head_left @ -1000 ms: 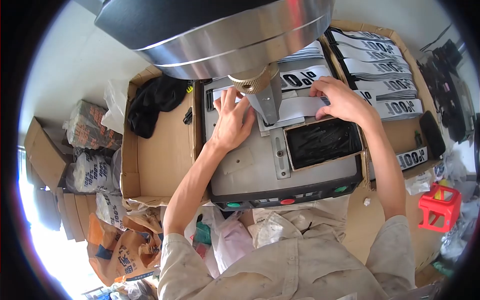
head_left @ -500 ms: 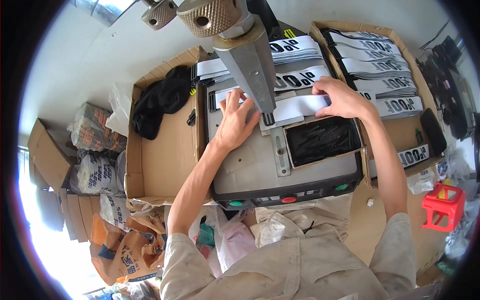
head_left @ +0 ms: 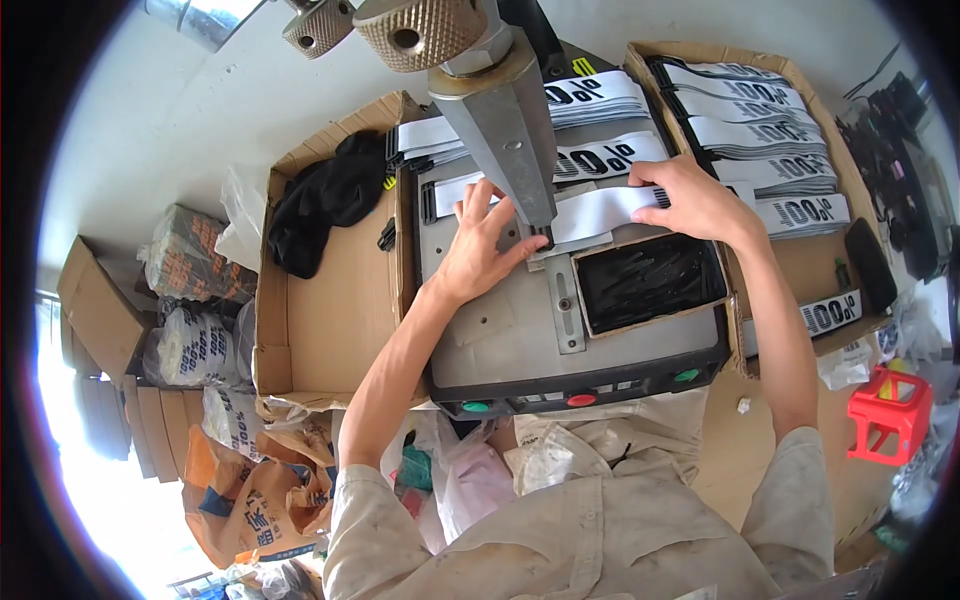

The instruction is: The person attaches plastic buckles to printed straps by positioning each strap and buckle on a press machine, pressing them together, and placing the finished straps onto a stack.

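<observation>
A white elastic strap point(head_left: 600, 214) lies under the tip of the steel press horn point(head_left: 500, 140). Its far right end is pinched between the thumb and fingers of my right hand point(head_left: 695, 203). At the strap's left end, a small black buckle point(head_left: 541, 240) sits right below the horn. My left hand point(head_left: 482, 245) has its fingers spread, and its thumb tip touches that buckle. Behind the left fingers another white strap point(head_left: 455, 194) is partly hidden. Beyond my hands lies a strap printed with black figures point(head_left: 615, 157).
A black-filled tray point(head_left: 650, 285) is set into the machine top point(head_left: 500, 355), with green and red buttons in front. The left carton point(head_left: 325, 345) holds black cloth. Stacked printed straps fill much of the right carton point(head_left: 735, 340). A red plastic stool point(head_left: 888, 415) stands at right.
My left thumb has moved right, onto the black buckle under the horn. The right hand keeps its pinch on the strap with little movement.
</observation>
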### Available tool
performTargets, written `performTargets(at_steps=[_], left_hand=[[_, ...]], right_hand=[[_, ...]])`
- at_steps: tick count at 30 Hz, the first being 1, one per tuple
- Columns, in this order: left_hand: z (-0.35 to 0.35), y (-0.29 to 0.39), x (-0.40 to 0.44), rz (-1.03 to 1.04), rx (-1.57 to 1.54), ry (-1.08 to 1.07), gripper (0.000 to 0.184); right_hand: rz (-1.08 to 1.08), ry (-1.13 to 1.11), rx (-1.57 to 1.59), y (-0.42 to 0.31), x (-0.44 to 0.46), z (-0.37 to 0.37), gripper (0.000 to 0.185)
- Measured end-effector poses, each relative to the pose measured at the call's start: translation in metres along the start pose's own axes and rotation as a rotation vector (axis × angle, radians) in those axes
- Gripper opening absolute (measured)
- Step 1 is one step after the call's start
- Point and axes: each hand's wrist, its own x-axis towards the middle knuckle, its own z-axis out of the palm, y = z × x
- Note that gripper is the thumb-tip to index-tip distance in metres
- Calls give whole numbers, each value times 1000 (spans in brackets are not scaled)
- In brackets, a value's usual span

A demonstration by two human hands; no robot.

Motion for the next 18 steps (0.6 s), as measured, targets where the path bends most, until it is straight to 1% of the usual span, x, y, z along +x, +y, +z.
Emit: performTargets(at_steps=[1, 4, 6, 9, 13, 15, 16, 17, 18], left_hand=[[1, 1, 0, 0, -2, -1, 45], [3, 4, 1, -23, -12, -31, 44], [2, 4, 1, -67, -6, -46, 47], [2, -2, -1, -30, 55, -60, 48], [0, 1, 1, -56, 17, -57, 47], [-1, 4, 4, -31, -18, 38, 43], [0, 1, 3, -31, -18, 38, 43], [3, -6, 0, -73, -166, 26, 39], [5, -12, -2, -116, -314, 14, 34]], right_hand=[[-57, 29, -22, 4, 0, 3, 32], [-48, 22, -21, 6, 1, 4, 32], [-43, 32, -9, 3, 1, 3, 32], [-34, 38, -7, 1, 0, 0, 32], [-34, 52, -14, 0, -2, -6, 34], [-26, 46, -14, 1, -2, -6, 35], [-17, 40, -15, 1, -2, -7, 37], [-16, 40, -15, -1, -2, -8, 37], [36, -8, -39, -4, -2, -9, 37]])
